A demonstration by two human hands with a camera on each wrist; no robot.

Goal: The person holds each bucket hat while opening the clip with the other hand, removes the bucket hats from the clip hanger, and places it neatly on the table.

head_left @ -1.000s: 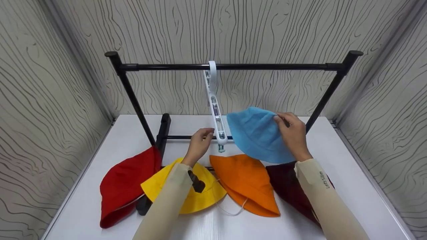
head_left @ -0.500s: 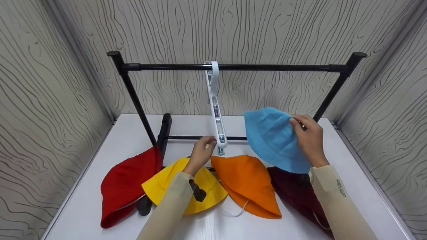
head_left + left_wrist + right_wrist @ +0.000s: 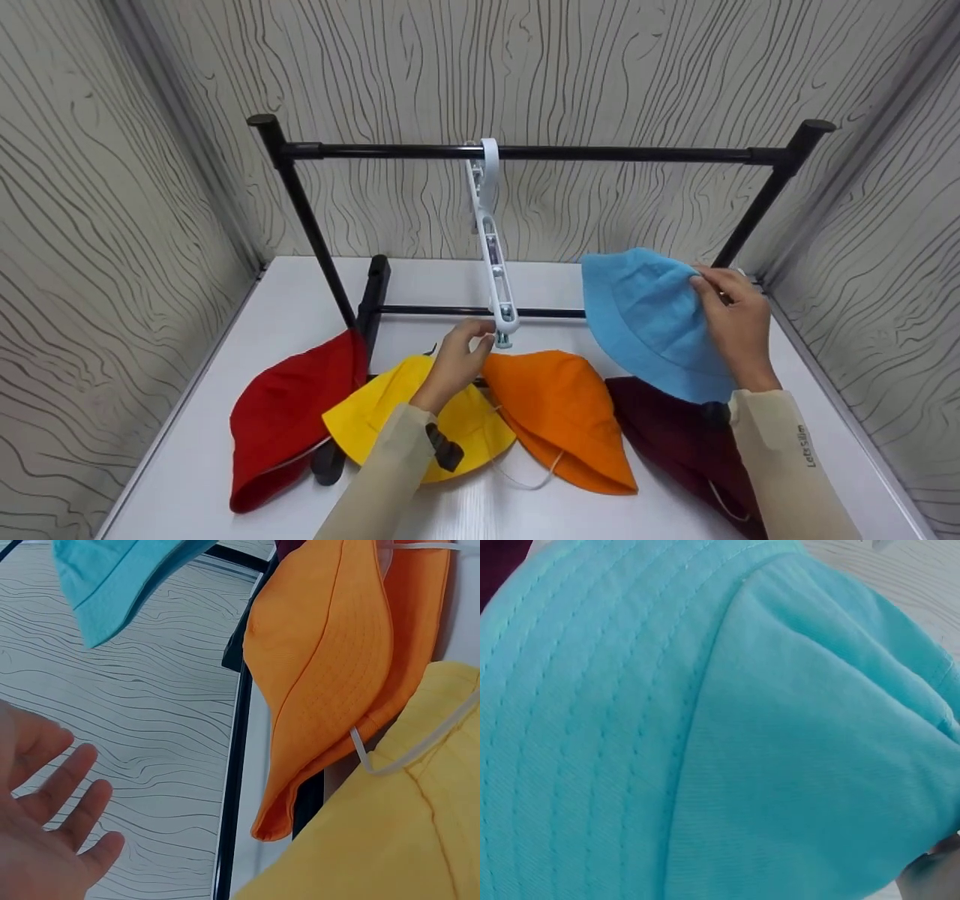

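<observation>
My right hand (image 3: 736, 319) pinches the crown of a light blue bucket hat (image 3: 652, 322) and holds it up on the right, brim toward the left. The hat's stitched brim and creased crown fill most of the right wrist view. A white folding hanger (image 3: 496, 259) hangs by its hook from the black rail and slopes down toward me. Beside its lower end is my left hand (image 3: 459, 360), above a yellow bucket hat (image 3: 401, 405). In the left wrist view the left hand's fingers (image 3: 75, 799) are loosely bent, with nothing seen in them.
A red hat (image 3: 296, 420), an orange hat (image 3: 566, 420) and a dark maroon hat (image 3: 675, 442) lie along the front of the white table (image 3: 187, 480). The black rack (image 3: 615, 154) spans the middle, its posts at both sides. Patterned walls enclose three sides.
My right hand has moved to the right and slightly down with the light blue hat, away from the hanger. The left hand has dropped a little beside the hanger's lower end.
</observation>
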